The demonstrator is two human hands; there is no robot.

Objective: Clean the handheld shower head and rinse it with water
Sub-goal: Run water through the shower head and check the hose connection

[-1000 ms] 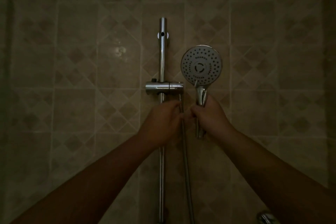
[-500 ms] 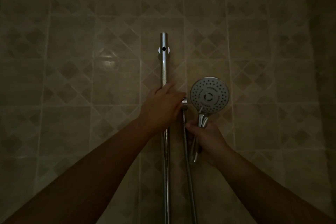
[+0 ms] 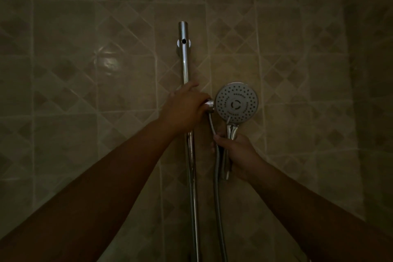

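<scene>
holding the shower head (image 3: 236, 103) by its handle, the right hand (image 3: 239, 155) grip stays curled round it, beside the rail (image 3: 185, 70); the left hand (image 3: 185, 108), risen since a second ago, now clasps the slider bracket (image 3: 210, 106). head unmounted; cleaning not begun.

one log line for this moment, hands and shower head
left hand: grips slider bracket on rail | right hand: holds shower head by handle | water: none visible

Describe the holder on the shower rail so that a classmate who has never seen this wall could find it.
Find the upright chrome rail on the tiled wall. The left hand grips the holder there; only its chrome end shows, beside the round shower head, above the hose.
</scene>
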